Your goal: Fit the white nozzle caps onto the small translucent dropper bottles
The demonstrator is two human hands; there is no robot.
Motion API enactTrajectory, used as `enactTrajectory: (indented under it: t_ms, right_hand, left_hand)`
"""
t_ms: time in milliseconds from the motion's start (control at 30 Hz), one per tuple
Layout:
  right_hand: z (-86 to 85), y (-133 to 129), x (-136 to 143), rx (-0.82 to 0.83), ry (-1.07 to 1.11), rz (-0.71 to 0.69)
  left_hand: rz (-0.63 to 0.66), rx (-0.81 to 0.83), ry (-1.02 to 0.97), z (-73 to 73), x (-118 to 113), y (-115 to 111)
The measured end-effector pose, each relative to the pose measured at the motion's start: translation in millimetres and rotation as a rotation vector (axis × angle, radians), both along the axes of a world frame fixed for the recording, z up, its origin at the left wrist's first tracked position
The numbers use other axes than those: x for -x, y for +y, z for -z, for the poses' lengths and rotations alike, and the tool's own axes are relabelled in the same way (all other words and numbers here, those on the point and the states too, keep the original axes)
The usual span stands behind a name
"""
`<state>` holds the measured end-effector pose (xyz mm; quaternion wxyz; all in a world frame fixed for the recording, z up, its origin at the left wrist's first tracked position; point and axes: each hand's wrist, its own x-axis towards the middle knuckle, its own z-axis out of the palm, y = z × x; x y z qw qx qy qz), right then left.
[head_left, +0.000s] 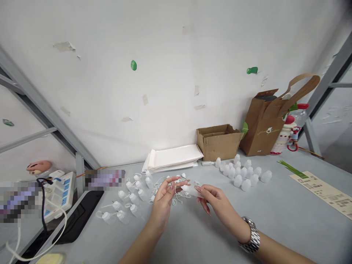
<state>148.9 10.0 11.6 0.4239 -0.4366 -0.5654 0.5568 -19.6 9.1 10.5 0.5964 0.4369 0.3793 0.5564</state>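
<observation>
My right hand [211, 197] pinches a small translucent white plastic bottle [191, 190], held sideways above the table with its narrow end toward the left. My left hand [164, 193] is at that end, thumb and fingers drawn together; what they grip, if anything, is too small to make out. Beneath and behind both hands lies a loose scatter of white caps with thin straps [178, 200], partly hidden by my fingers. To the left stand several small bottles with strapped caps [134, 199]. Several white bottles without visible straps [243, 171] are grouped on the right.
Behind are a stack of white sheets or pouches [176, 157], an opened cardboard box [221, 145] and a brown paper bag [261, 128]. Printed paper strips [326, 194] lie right. On the left are a black flat object [81, 216] and a white power strip [62, 196] with cables.
</observation>
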Motion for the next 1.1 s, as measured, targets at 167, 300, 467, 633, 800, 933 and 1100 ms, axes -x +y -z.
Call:
enactTrajectory:
  t_ms: [167,300,467,633,800,933,1100]
  right_hand:
    - [-0.2,-0.2,0.4,0.016,0.006,-0.006]
    - [0.4,-0.9,0.7,0.007,0.009,-0.018]
    - [1.7,0.7,1.0,0.004,0.0,-0.018]
    - [1.6,0.7,0.6,-0.007,-0.031,-0.018]
    - [-3.0,-1.0,0.1,0.006,-0.07,-0.007]
    - [-5.4,-1.1,-0.6,0.018,-0.085,0.007]
    - [-6.7,-0.3,-2.8,0.034,-0.102,0.015]
  left_hand:
    - [0.005,-0.002,-0.005,0.0,-0.4,-0.2]
    - [0.002,-0.002,0.024,0.3,-0.6,0.0]
    - [0.005,-0.019,0.035,1.4,0.1,0.3]
    - [0.006,-0.022,0.027,2.3,0.3,0.2]
    - [0.009,-0.028,0.058,1.5,-0.1,0.0]
    - [0.007,-0.035,0.081,3.4,0.3,0.2]
    - [0.046,-0.014,0.084,5.4,1.0,0.7]
